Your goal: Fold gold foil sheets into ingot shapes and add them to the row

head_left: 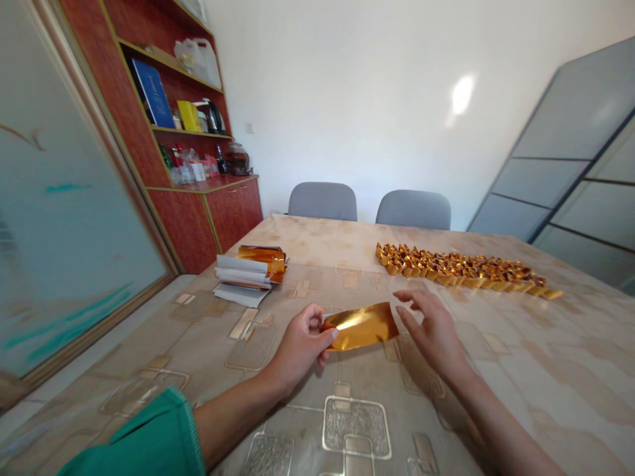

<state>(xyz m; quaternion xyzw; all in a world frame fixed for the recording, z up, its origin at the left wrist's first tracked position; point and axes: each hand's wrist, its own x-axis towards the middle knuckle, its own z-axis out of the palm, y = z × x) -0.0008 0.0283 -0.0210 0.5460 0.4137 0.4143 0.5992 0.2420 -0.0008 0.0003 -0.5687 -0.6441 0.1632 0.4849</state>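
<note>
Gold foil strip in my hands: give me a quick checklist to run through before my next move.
1. The left hand pinches one end of the gold foil strip: ok.
2. The right hand has a hold on the other end: not ok, its fingers are spread and not gripping.
3. The foil is free of tears and creases: cannot tell, glare hides its surface.
4. The white paper and gold foil pile lies apart from both hands: ok.
5. The folded gold foil pieces lie apart from both hands: ok.
</note>
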